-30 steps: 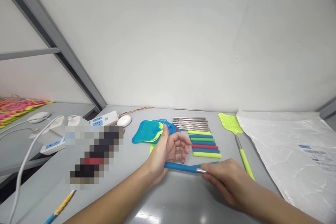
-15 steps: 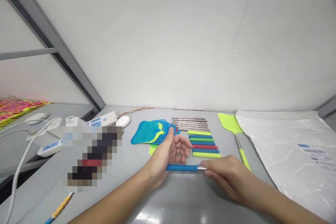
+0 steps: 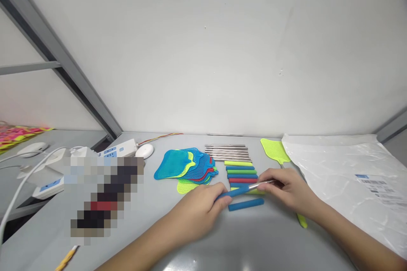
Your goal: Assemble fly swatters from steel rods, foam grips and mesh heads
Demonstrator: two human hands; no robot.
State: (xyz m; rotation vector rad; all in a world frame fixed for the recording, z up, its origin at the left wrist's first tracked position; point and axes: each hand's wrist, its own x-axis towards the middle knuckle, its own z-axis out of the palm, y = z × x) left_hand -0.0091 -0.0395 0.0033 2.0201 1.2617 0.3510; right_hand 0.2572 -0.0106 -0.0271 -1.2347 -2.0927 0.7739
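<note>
The blue grip [image 3: 235, 192] and the metal rod [image 3: 257, 185] lie in one slanting line between my two hands.

My left hand [image 3: 199, 209] is closed narrow on the grip's near end, thumb and fingers pinching it; my right hand [image 3: 288, 188] pinches the rod, which meets the grip's other end, though I can't tell how deep it sits inside. Their shared long axis climbs from my left hand rightward and a little away from me, so the joint between them falls nearer my right fingertips than my left. Just on my side of it, a second blue grip [image 3: 246, 204] lies loose on the table [image 3: 254, 241], slanting much the same way, while the row of coloured grips [image 3: 242, 181] lies just beyond.
</note>
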